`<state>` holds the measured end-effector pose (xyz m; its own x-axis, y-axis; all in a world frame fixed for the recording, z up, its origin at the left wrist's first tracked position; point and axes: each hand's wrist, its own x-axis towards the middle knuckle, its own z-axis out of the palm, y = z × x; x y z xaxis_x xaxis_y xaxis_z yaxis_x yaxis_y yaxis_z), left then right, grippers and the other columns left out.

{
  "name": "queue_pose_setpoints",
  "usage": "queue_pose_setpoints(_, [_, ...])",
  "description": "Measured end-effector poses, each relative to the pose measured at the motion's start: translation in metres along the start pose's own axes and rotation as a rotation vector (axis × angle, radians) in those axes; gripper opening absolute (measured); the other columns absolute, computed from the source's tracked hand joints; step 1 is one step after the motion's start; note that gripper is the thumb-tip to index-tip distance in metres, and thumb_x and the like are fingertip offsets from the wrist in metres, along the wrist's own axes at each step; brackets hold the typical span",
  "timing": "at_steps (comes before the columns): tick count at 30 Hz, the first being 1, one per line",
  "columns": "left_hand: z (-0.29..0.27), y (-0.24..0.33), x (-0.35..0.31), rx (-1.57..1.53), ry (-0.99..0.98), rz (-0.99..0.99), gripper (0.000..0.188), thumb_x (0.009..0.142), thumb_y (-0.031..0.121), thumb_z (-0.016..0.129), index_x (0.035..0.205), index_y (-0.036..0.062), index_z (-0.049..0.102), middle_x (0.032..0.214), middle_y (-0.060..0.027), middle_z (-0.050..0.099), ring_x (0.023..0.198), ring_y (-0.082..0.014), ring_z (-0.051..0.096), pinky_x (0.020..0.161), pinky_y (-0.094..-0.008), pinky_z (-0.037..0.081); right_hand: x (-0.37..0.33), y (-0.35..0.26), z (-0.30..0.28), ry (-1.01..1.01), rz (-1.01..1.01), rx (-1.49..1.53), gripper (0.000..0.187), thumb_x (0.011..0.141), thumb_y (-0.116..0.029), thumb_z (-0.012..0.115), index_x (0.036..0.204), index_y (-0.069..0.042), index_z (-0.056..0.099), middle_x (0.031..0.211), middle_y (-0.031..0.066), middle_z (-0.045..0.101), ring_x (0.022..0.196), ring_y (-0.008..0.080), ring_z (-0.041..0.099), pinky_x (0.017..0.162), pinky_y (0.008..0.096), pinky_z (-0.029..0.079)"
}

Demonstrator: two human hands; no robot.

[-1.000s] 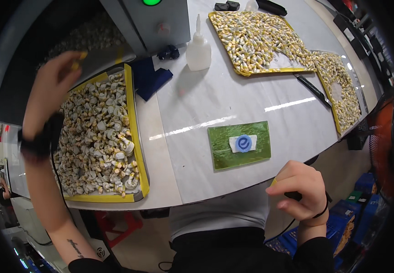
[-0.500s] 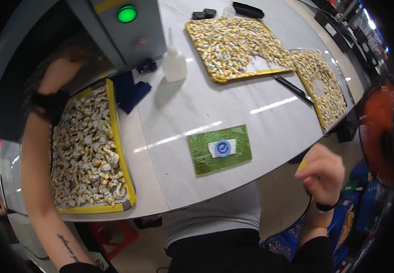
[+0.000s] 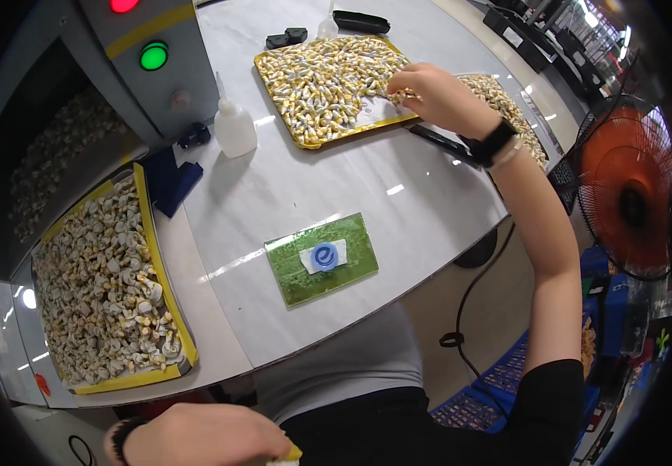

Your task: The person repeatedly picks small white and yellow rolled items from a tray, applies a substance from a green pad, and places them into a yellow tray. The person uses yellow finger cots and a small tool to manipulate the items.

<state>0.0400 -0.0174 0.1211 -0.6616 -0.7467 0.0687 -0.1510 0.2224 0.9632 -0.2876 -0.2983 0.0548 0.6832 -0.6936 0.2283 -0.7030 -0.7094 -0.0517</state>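
Note:
My right hand (image 3: 441, 97) reaches over a yellow-rimmed tray (image 3: 386, 124) of small yellow-and-white pieces (image 3: 313, 81). Its fingers are bent together at the pieces, beside a bare patch of the tray; what they hold, if anything, is hidden. Low at the left, my left hand (image 3: 208, 435) is closed, with a small yellow-and-white piece (image 3: 291, 453) at its fingertips. On the table between them lies a green rectangular plate (image 3: 289, 283), bearing a white pad (image 3: 341, 251) and a round blue disc (image 3: 324, 256).
At the left, a yellow-rimmed tray (image 3: 181, 330) full of whitish curled pieces stands beside a grey machine (image 3: 103, 46) with lit buttons. A squeeze bottle (image 3: 235, 132), a dark blue cloth (image 3: 173, 186) and a black-handled tool (image 3: 445, 145) lie about. An orange fan (image 3: 623, 186) stands right.
My left hand has come from the machine's opening down to the lower edge. My right hand has moved from the right of the table up to the far tray. The view has shifted rightward.

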Motion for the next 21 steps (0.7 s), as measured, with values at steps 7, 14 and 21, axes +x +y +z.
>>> queue_pose_setpoints(7, [0.043, -0.059, -0.03, -0.817, 0.393, -0.259, 0.028, 0.087, 0.018, 0.063, 0.097, -0.0072, 0.058, 0.082, -0.0138, 0.062, 0.071, -0.0179, 0.059, 0.066, -0.027, 0.047, 0.01, 0.012, 0.015, 0.01, -0.109, -0.09, 0.011, 0.081, -0.003, 0.058, 0.092, -0.004, 0.061, 0.089, 0.0094, 0.059, 0.087, 0.0271, 0.056, 0.076, 0.0351, 0.047])
queue_pose_setpoints(14, [0.073, -0.087, -0.015, -1.08, 0.62, -0.033, 0.032, 0.097, 0.024, 0.042, 0.108, -0.0052, 0.046, 0.087, -0.0172, 0.056, 0.084, -0.0246, 0.058, 0.077, -0.0423, 0.051, -0.002, -0.073, -0.012, 0.16, -0.144, 0.485, 0.017, 0.084, 0.0, 0.058, 0.098, -0.003, 0.067, 0.086, 0.0105, 0.066, 0.071, 0.0168, 0.062, 0.062, 0.0256, 0.049])
queue_pose_setpoints(21, [0.076, -0.101, -0.007, -1.059, 0.658, 0.126, 0.034, 0.096, 0.032, 0.043, 0.096, -0.0012, 0.045, 0.08, -0.0141, 0.053, 0.075, -0.0229, 0.056, 0.07, -0.0391, 0.052, -0.043, -0.16, -0.011, -0.015, -0.218, 0.473, 0.016, 0.07, 0.003, 0.068, 0.085, -0.003, 0.066, 0.077, 0.0067, 0.064, 0.066, 0.0199, 0.062, 0.059, 0.0287, 0.05])
